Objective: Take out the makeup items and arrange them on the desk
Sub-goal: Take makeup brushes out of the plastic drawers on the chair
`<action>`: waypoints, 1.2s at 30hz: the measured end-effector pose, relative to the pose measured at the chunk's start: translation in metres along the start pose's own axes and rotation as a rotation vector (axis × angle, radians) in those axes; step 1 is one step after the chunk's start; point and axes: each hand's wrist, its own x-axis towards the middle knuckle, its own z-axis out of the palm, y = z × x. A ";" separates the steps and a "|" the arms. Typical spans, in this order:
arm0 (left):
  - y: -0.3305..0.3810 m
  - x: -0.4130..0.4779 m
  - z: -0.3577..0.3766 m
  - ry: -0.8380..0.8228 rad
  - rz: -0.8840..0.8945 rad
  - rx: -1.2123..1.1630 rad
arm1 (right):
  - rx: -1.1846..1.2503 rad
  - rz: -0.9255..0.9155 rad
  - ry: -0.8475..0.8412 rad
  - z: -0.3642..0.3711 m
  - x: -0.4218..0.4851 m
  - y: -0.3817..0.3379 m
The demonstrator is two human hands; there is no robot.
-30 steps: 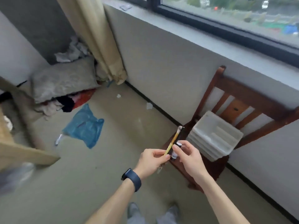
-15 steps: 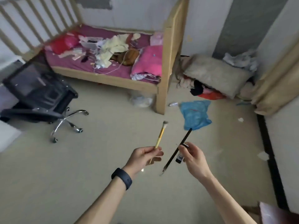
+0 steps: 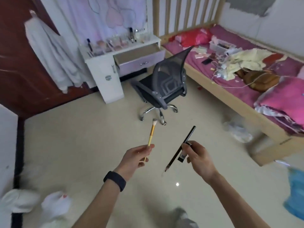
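Note:
My left hand [image 3: 135,157] pinches a yellow-handled makeup brush [image 3: 152,132] with its white bristles pointing up. My right hand [image 3: 198,159] holds a long black makeup pencil [image 3: 187,139] slanted tip-down, together with a small black-capped tube [image 3: 182,156]. Both hands are in front of me above the floor. The white desk [image 3: 105,76] stands far ahead at upper left, its lilac drawer [image 3: 139,60] pulled open, with several makeup items and clear holders on top.
A grey mesh office chair [image 3: 166,86] stands between me and the desk. A wooden bed [image 3: 246,76] with pink bedding and clutter fills the right. White bags [image 3: 56,206] lie at lower left, a blue bag [image 3: 296,195] at right. A white garment [image 3: 49,51] hangs on the dark door.
The view has swung left from the wooden chair at the window, past the bed, to the desk. Both hands keep their items; they moved apart after the first frame.

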 end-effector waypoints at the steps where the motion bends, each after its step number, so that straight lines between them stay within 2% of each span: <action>1: 0.008 0.011 -0.016 0.032 -0.001 -0.007 | -0.002 -0.009 -0.018 0.012 0.023 -0.012; 10: 0.117 0.167 -0.143 0.300 0.018 -0.100 | -0.009 -0.044 -0.160 0.104 0.261 -0.120; 17: 0.196 0.262 -0.229 0.393 0.017 -0.165 | -0.014 -0.033 -0.239 0.154 0.403 -0.209; 24: 0.265 0.384 -0.332 0.425 0.031 -0.191 | -0.048 -0.071 -0.213 0.229 0.540 -0.267; 36: 0.413 0.618 -0.491 0.390 0.033 -0.070 | 0.008 0.014 -0.009 0.340 0.762 -0.361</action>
